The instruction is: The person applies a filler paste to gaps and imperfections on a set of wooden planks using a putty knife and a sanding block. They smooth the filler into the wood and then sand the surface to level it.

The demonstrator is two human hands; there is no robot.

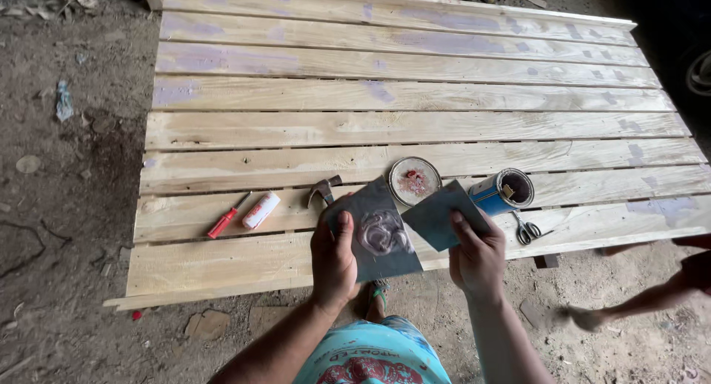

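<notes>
Left hand point(333, 262) clenched on the putty-smeared grey sheet point(379, 236), frame centre; right hand point(476, 258) grips a smaller grey sheet point(437, 215), just right, edges nearly touching above the slatted worktop point(400, 125).

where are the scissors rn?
Head view, right side: the scissors lie on the slatted wooden platform, just below the open blue can and right of the right hand.

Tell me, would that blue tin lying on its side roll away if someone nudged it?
Probably: the blue tin is round and lies on its side on the wooden slats, so a push could roll it. Its mouth is open, lid off beside it, so contents might spill. The scissors might stop it.
</notes>
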